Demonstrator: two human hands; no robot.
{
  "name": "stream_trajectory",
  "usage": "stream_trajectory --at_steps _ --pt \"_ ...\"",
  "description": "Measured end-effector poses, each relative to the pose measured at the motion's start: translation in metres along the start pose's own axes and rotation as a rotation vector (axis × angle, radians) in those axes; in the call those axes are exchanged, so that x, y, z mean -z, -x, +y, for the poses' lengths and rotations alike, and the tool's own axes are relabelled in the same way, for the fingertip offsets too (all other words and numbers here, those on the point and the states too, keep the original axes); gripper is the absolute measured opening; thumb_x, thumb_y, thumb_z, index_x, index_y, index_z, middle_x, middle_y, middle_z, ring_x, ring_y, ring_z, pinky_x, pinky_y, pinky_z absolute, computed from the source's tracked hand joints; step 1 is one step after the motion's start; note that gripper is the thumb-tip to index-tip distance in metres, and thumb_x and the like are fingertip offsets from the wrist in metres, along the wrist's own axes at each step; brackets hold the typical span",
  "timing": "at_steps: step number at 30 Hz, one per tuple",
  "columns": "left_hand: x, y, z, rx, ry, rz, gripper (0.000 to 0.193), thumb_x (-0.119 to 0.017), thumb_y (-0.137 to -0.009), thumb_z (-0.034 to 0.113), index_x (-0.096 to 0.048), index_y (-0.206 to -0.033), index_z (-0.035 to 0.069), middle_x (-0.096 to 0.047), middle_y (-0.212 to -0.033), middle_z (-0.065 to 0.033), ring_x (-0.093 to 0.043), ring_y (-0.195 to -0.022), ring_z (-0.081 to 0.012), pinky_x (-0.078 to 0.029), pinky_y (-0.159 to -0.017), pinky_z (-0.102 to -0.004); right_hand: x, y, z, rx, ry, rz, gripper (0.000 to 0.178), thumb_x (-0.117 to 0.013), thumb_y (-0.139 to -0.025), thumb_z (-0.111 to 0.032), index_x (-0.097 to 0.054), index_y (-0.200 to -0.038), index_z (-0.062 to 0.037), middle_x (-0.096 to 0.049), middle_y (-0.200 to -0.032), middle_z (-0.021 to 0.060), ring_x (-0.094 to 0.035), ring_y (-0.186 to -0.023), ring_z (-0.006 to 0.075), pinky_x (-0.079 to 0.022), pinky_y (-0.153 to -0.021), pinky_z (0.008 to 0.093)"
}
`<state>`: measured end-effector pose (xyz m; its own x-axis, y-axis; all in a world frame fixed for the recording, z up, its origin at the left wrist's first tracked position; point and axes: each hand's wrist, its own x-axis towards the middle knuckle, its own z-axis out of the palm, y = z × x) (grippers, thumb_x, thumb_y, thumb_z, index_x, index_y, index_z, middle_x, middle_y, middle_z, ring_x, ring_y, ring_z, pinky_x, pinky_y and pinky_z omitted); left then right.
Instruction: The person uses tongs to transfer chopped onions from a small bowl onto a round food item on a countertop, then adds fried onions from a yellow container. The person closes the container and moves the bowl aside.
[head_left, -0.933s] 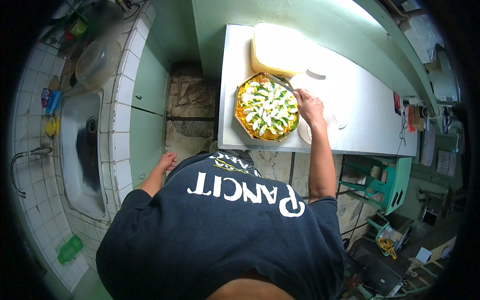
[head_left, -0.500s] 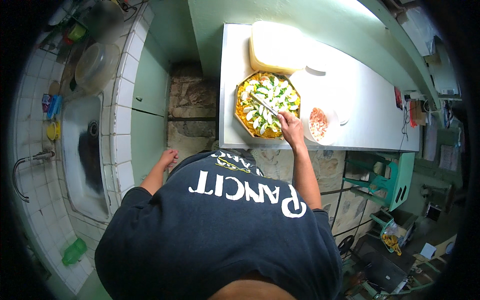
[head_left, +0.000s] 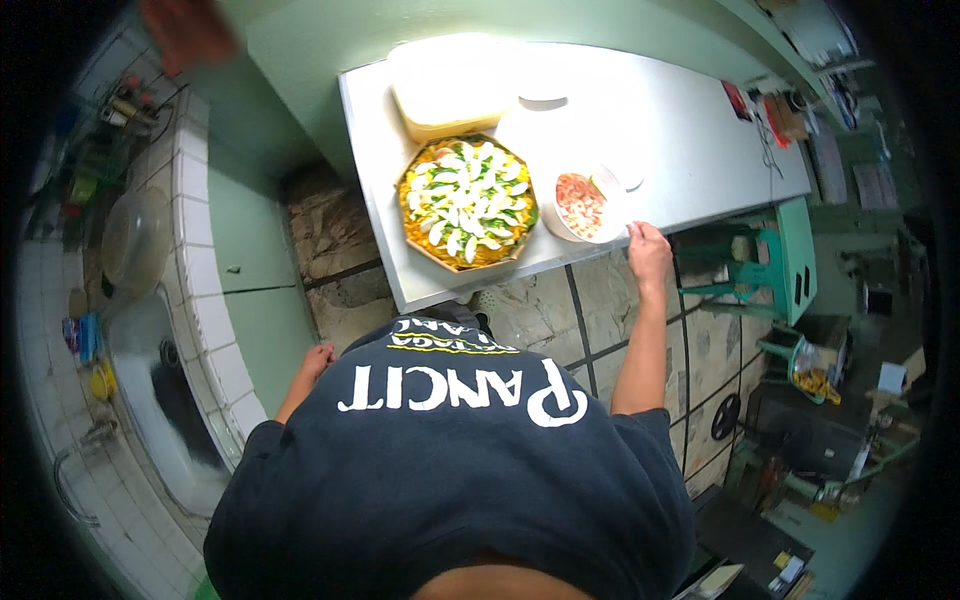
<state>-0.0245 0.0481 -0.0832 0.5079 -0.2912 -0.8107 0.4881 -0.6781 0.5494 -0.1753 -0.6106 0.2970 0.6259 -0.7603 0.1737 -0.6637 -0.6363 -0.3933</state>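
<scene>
Your left hand (head_left: 320, 357) hangs off the table (head_left: 690, 150), fingers curled together. Your right hand (head_left: 649, 250) is beside the bowl (head_left: 612, 222) at the near edge; finger closure indeterminable. The octagonal tray (head_left: 485, 266) of egg-topped noodles (head_left: 468, 205) lies along the left edge.

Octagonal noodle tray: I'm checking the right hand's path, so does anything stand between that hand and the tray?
Yes. The white bowl of pink food pieces stands on the table between the octagonal noodle tray and the right hand. Nothing visible seems to block passing above it.
</scene>
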Motion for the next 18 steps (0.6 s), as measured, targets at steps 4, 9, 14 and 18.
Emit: stream_trajectory --at_steps 4,9,14,18 --pt "-0.008 -0.015 0.009 -0.040 0.061 0.031 0.028 -0.056 -0.093 0.031 -0.061 -0.115 0.014 -0.065 -0.089 -0.0010 -0.057 -0.068 -0.0135 -0.044 -0.058 -0.0327 -0.009 0.008 0.016 0.030 0.164 -0.108 0.022 -0.054 -0.090 -0.024 -0.068 -0.093 -0.0077 -0.066 -0.097 0.0155 -0.062 -0.089 0.0378 -0.048 -0.078 0.0469" --pt "-0.002 0.019 0.070 0.112 0.064 0.055 0.027 -0.053 -0.094 0.032 -0.059 -0.117 0.018 -0.062 -0.088 0.0024 -0.057 -0.068 -0.0114 -0.043 -0.059 -0.0303 -0.015 0.015 0.000 0.007 0.168 -0.167 0.023 -0.055 -0.090 -0.026 -0.067 -0.092 -0.0074 -0.065 -0.097 0.0154 -0.062 -0.088 0.0376 -0.048 -0.077 0.0477" --pt "-0.005 0.036 0.111 0.116 0.084 0.024 0.027 -0.051 -0.095 0.033 -0.059 -0.118 0.020 -0.061 -0.090 0.0037 -0.057 -0.070 -0.0110 -0.043 -0.059 -0.0303 -0.020 0.019 -0.016 -0.074 0.274 -0.249 0.025 -0.055 -0.089 -0.029 -0.067 -0.090 -0.0066 -0.065 -0.097 0.0157 -0.062 -0.089 0.0391 -0.048 -0.076 0.0488" --pt "-0.007 0.036 0.111 0.136 0.063 0.009 0.027 -0.051 -0.096 0.032 -0.058 -0.119 0.020 -0.061 -0.091 0.0036 -0.057 -0.071 -0.0113 -0.044 -0.060 -0.0314 -0.019 0.023 -0.018 -0.037 0.232 -0.189 0.024 -0.055 -0.090 -0.027 -0.067 -0.090 -0.0058 -0.065 -0.094 0.0168 -0.062 -0.086 0.0381 -0.048 -0.075 0.0475"
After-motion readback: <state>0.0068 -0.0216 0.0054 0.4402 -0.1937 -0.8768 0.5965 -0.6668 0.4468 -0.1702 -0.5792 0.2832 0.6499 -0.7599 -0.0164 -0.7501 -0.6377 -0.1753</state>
